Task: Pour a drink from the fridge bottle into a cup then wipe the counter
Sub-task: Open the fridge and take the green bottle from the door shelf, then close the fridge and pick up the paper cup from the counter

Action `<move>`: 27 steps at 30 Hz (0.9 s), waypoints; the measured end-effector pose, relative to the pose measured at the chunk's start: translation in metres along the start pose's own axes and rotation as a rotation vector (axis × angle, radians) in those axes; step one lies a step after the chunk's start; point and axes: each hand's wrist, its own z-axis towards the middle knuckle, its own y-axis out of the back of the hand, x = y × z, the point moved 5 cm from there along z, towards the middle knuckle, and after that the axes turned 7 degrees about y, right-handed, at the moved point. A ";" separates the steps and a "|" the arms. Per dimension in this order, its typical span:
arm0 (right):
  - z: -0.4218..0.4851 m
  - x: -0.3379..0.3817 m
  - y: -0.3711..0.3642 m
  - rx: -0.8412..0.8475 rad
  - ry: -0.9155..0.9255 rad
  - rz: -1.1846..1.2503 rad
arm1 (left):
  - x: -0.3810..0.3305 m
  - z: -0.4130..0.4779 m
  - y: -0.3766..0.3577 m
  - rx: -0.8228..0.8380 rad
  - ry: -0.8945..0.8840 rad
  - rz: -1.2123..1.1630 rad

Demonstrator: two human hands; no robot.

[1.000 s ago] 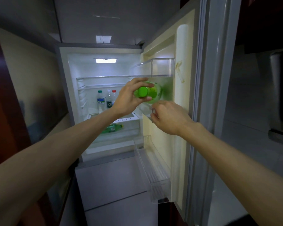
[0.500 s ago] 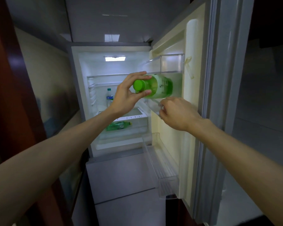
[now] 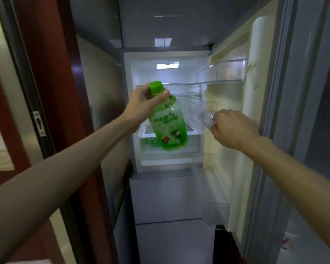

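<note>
Gripping with the left hand (image 3: 141, 106) round the neck of the green bottle (image 3: 169, 124), held mid-frame, cap toward 11 o'clock, base toward 5 o'clock, before the open fridge (image 3: 168, 77). At 3 o'clock, curling the right hand (image 3: 231, 128) against the clear door shelf (image 3: 205, 113); unclear whether clasping it.

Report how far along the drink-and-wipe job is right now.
Done: the fridge door is open and the green bottle is out, gripped near its neck by the left hand. In hand: the right hand curls on the rim of the door shelf. Left: cap on, no cup or counter in view, so pouring and wiping remain.
</note>
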 end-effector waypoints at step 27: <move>-0.023 0.123 -0.049 -0.082 0.563 0.055 | 0.113 -0.081 0.005 0.021 0.409 0.109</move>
